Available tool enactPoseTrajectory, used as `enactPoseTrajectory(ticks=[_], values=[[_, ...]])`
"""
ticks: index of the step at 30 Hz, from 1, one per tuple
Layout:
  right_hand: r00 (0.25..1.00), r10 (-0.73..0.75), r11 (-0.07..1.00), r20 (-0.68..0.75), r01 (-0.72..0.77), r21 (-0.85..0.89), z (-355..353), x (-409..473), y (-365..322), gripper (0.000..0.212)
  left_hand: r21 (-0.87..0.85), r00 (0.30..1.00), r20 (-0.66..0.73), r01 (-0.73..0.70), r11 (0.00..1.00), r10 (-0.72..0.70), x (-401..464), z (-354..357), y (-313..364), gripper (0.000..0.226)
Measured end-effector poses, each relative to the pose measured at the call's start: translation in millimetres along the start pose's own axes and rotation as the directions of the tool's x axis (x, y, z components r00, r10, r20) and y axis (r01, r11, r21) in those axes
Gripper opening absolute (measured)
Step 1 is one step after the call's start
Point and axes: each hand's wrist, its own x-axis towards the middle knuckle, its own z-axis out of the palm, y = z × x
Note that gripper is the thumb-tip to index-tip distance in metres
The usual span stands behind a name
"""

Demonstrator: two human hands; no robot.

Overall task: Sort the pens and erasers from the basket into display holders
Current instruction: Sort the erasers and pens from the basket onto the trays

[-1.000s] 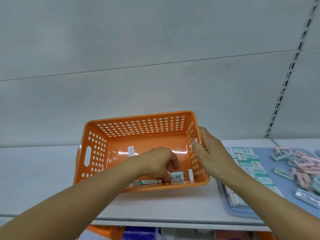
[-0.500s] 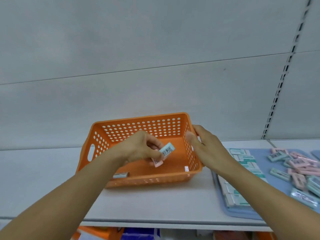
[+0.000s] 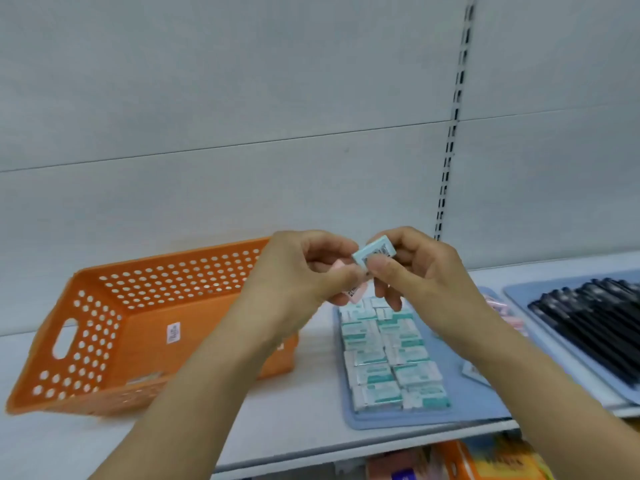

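An orange perforated basket (image 3: 104, 334) stands on the white shelf at the left. Both hands are raised together above the shelf, between the basket and a blue tray (image 3: 460, 403). My right hand (image 3: 415, 271) pinches a light blue eraser (image 3: 375, 254) with a barcode. My left hand (image 3: 301, 275) holds a pink eraser (image 3: 356, 294), mostly hidden by its fingers. Rows of teal-and-white erasers (image 3: 388, 358) lie on the blue tray below the hands. Pink erasers (image 3: 502, 311) lie further right, partly behind my right forearm.
A second blue tray (image 3: 519, 292) at the far right holds several black pens (image 3: 595, 327). A slotted upright (image 3: 450, 140) runs up the back wall. Colourful packages (image 3: 467, 459) show on the shelf below. A white label (image 3: 173, 332) is stuck inside the basket.
My left hand lifted out of the basket with the erasers and moved right. My right hand let go of the basket rim and took the light blue eraser. The view swung right.
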Motion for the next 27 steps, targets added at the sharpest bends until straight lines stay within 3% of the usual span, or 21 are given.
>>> enactPoseTrajectory(ticks=[4,8,11,14,18,20,23,26,27], values=[[0.970,0.110,0.992,-0.219,-0.120,-0.033,-73,-20,17,0.009,-0.075,1.000,0.010,-0.008,0.997,0.009,25,74,-17,0.021],[0.892,0.234,0.906,-0.387,-0.344,-0.245,-136,-33,51,0.021,-0.033,0.974,0.179,0.144,0.989,-0.135,59,137,-48,0.017],[0.890,0.300,0.815,-0.342,-0.426,-0.393,-150,-37,69,0.021,0.068,0.947,0.249,0.192,0.979,-0.203,79,169,-71,0.024],[0.900,0.327,0.733,-0.289,-0.435,-0.523,-153,-39,80,0.024,0.250,0.954,0.255,0.091,0.964,-0.156,89,186,-88,0.023],[0.893,0.309,0.731,-0.328,-0.443,-0.518,-162,-44,96,0.020,0.466,0.978,0.160,0.044,0.884,-0.133,92,196,-98,0.032],[0.896,0.270,0.763,-0.353,-0.423,-0.489,-164,-48,101,0.005,0.481,0.979,0.151,0.049,0.875,-0.138,91,203,-99,0.039],[0.907,0.323,0.796,-0.271,-0.415,-0.441,-162,-53,106,0.026,0.499,0.958,0.202,0.077,0.863,-0.202,87,221,-98,0.051],[0.977,0.195,0.791,-0.089,-0.210,-0.575,-156,-56,108,0.029,0.405,0.961,0.133,0.172,0.898,-0.243,84,242,-99,0.097],[0.987,0.153,0.784,-0.051,-0.153,-0.601,-155,-57,110,0.030,0.344,0.957,0.115,0.212,0.915,-0.265,84,248,-101,0.099]])
